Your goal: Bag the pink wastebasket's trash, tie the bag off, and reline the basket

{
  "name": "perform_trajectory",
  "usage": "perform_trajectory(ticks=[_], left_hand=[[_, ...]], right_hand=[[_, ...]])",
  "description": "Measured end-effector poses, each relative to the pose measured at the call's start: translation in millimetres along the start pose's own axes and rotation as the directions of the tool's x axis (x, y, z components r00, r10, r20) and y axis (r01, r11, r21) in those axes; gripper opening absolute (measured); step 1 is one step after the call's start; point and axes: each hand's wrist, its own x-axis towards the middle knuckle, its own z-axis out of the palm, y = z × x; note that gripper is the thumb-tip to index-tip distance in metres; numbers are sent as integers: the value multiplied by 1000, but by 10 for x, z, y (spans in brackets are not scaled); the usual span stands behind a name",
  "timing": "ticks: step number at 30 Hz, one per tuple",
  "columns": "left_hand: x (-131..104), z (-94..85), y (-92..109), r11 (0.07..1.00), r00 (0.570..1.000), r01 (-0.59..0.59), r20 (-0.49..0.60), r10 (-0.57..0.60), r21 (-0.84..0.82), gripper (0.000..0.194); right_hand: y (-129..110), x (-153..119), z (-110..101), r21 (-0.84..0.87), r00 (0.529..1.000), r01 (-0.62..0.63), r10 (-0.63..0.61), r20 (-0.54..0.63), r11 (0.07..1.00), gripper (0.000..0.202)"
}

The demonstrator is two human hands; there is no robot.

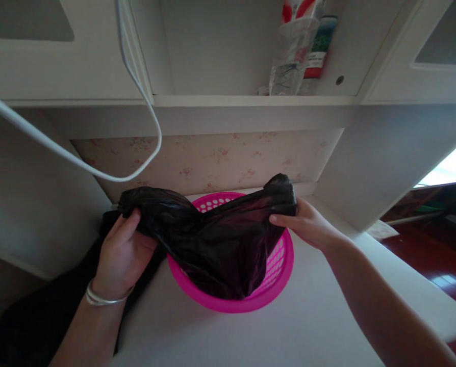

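A black plastic bag (pixel 228 239) is stretched between my two hands, its middle sagging into a round pink basket (pixel 233 305) with a pattern of holes in its wall. My left hand (pixel 124 250), with a silver bangle on the wrist, pinches the bag's left edge between thumb and fingers. On the other side, my right hand (pixel 306 221) grips the bag's right upper edge, thumb in front and the other fingers hidden behind the plastic. The bag covers much of the basket's inside.
The basket stands on a white surface (pixel 308 321) below an open shelf (pixel 251 100). A clear plastic bottle (pixel 289 71) and a can-like container (pixel 322 46) stand up there. A white cable (pixel 98 175) loops at left. Dark cloth (pixel 40 321) lies at lower left.
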Motion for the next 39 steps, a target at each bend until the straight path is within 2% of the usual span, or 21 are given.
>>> perform_trajectory(ticks=[2,4,6,9,12,14,16,18,19,22,24,26,28,30,32,34,36,39], left_hand=[[22,-7,-2,1000,1000,-4,-23,4,-13,23],[55,-37,-9,1000,999,-13,-47,12,-22,21],[87,-86,-17,999,998,-35,-49,34,-15,21],[110,-155,-30,996,995,-85,-51,84,-1,26],[89,-161,-37,993,993,-119,-29,119,-16,29],[56,-126,-41,993,993,-113,16,113,-19,28],[19,-85,-50,997,995,-72,63,72,1,30],[-8,-63,-67,999,996,-17,83,13,50,33],[-14,-62,-78,996,997,11,82,-17,84,35],[-2,-62,-109,966,993,85,55,-102,245,36],[21,-17,-119,923,991,79,74,-115,378,34],[43,99,-122,863,982,8,157,-101,505,31],[50,281,-123,791,953,-122,294,-75,599,26],[28,486,-126,712,892,-289,450,-42,640,20],[-34,646,-128,619,816,-449,578,-10,644,20],[-140,698,-132,506,764,-569,645,31,649,25],[-283,609,-151,383,754,-633,649,108,672,32],[-535,262,-254,277,792,-610,568,224,742,50]], right_hand=[[25,10,-37,-57,999,-41,40,-34,998,33],[40,23,-77,-31,992,-30,26,-121,999,28],[39,29,-116,60,971,56,-40,-237,997,29],[22,13,-163,163,915,202,-126,-384,966,35],[16,-38,-173,214,891,262,-151,-428,941,38],[24,-76,-157,235,933,229,-144,-330,944,40],[35,-97,-129,187,989,133,-118,-91,973,47],[32,-81,-91,42,990,72,-77,121,997,58],[18,-57,-65,-39,984,73,-66,167,997,62],[-90,58,63,-213,979,137,-100,179,967,64],[-197,143,207,-288,950,224,-142,279,931,65],[-280,221,405,-347,877,338,-160,453,875,65],[-295,293,634,-391,801,425,-138,583,816,60],[-233,366,848,-426,781,472,-143,608,772,46],[-126,439,995,-426,792,503,-203,575,752,26],[-27,500,1042,-407,806,513,-260,532,756,9],[29,537,999,-396,825,496,-277,493,773,9],[30,546,873,-389,854,469,-295,428,793,13]])
